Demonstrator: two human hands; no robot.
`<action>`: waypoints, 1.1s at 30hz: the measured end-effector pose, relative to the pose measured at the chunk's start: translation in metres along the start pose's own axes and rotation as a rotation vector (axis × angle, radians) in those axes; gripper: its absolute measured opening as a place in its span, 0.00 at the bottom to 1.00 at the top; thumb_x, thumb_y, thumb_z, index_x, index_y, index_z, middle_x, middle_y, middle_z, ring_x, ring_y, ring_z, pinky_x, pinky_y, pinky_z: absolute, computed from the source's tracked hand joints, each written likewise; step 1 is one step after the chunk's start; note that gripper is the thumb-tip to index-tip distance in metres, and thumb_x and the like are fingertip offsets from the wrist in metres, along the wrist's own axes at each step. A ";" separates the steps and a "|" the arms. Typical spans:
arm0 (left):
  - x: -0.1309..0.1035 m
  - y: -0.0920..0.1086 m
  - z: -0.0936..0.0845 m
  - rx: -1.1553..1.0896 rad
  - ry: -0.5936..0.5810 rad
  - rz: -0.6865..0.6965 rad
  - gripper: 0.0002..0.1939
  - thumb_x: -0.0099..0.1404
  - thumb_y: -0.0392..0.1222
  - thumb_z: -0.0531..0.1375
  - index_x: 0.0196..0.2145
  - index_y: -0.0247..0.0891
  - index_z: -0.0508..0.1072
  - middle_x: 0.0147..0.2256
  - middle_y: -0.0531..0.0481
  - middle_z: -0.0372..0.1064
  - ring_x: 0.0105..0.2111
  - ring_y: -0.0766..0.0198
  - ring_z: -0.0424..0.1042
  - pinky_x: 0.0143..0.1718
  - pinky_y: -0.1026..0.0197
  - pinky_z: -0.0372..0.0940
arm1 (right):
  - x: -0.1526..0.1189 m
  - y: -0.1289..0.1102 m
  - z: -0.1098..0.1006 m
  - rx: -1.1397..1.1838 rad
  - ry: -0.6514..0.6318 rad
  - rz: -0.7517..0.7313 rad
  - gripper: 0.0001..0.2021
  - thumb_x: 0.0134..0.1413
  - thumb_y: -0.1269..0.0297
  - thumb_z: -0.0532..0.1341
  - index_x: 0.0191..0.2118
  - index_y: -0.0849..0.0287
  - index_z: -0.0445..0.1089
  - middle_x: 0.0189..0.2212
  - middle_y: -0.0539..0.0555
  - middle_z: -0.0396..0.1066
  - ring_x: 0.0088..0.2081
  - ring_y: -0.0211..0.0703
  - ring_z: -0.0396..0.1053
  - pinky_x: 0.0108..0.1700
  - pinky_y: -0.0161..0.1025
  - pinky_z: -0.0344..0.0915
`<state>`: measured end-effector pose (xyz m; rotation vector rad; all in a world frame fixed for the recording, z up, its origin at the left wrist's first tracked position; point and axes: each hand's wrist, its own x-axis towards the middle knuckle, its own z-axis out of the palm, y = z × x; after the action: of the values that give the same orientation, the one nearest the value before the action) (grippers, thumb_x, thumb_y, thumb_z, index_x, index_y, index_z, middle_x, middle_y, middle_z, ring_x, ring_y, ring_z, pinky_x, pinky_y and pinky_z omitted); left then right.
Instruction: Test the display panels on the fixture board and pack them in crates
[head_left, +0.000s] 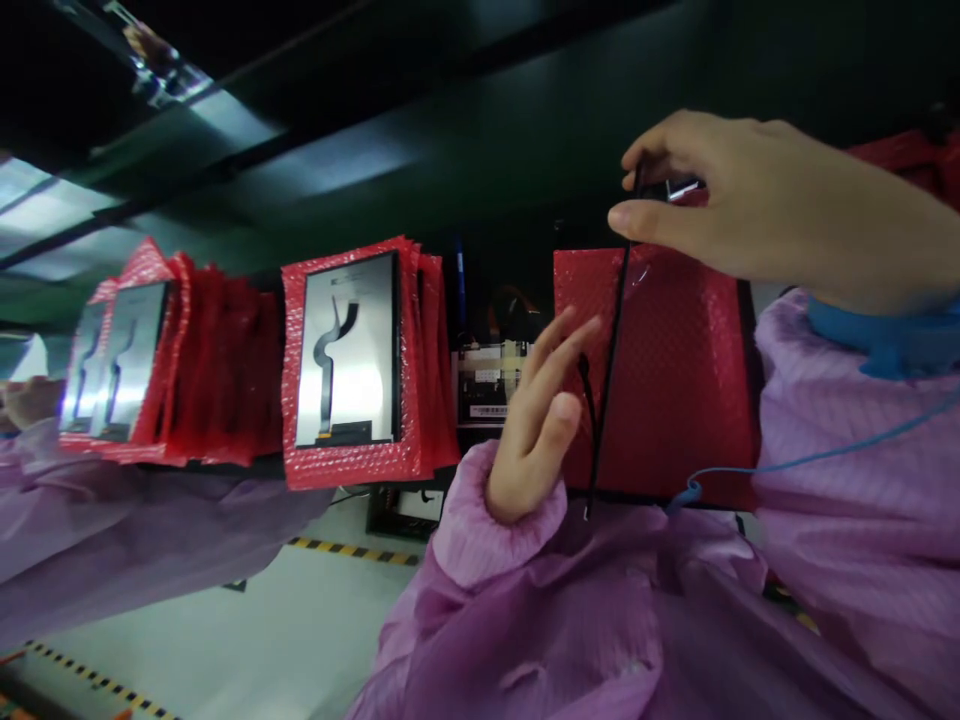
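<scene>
My right hand [757, 200] pinches the far end of a thin dark display panel [613, 360]. The panel stands on edge, so only its narrow side shows, with a black flex cable [585, 372] sticking out to the left. Left of the panel is my left hand [531, 430], its fingers stretched out and apart; whether a fingertip touches the panel I cannot tell. Under and behind the panel lies a red bubble-wrap bag [682, 400].
A stack of red bubble bags [427, 370] with a silver display panel [352, 350] on top stands to the left. Further left are more bagged panels [135, 360] and a co-worker's sleeve [150, 530]. A blue wrist-strap cord [825, 455] crosses at right.
</scene>
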<state>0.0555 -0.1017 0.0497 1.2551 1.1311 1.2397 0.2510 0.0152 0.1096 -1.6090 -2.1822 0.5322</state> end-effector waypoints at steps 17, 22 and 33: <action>-0.051 -0.097 -0.055 1.292 0.097 0.291 0.21 0.73 0.39 0.54 0.60 0.34 0.71 0.57 0.29 0.61 0.56 0.44 0.62 0.59 0.40 0.60 | -0.007 0.003 -0.010 -0.138 -0.043 0.052 0.27 0.64 0.44 0.57 0.59 0.58 0.68 0.53 0.60 0.73 0.55 0.64 0.71 0.56 0.61 0.66; -0.051 -0.098 -0.056 1.329 0.101 0.354 0.20 0.72 0.36 0.55 0.59 0.33 0.71 0.58 0.29 0.61 0.57 0.45 0.62 0.59 0.41 0.61 | -0.007 0.001 -0.011 -0.139 -0.060 0.082 0.26 0.65 0.47 0.58 0.60 0.60 0.67 0.54 0.59 0.72 0.56 0.63 0.71 0.58 0.61 0.66; -0.054 -0.101 -0.059 1.211 0.050 0.459 0.27 0.74 0.43 0.53 0.66 0.29 0.60 0.61 0.26 0.61 0.63 0.44 0.60 0.61 0.41 0.57 | -0.020 -0.001 0.005 0.009 0.092 0.232 0.31 0.63 0.62 0.61 0.67 0.67 0.56 0.46 0.64 0.74 0.50 0.61 0.73 0.53 0.60 0.67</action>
<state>-0.0024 -0.1469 -0.0563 2.4853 1.7839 0.8362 0.2530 -0.0042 0.1050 -1.8559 -1.9372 0.5208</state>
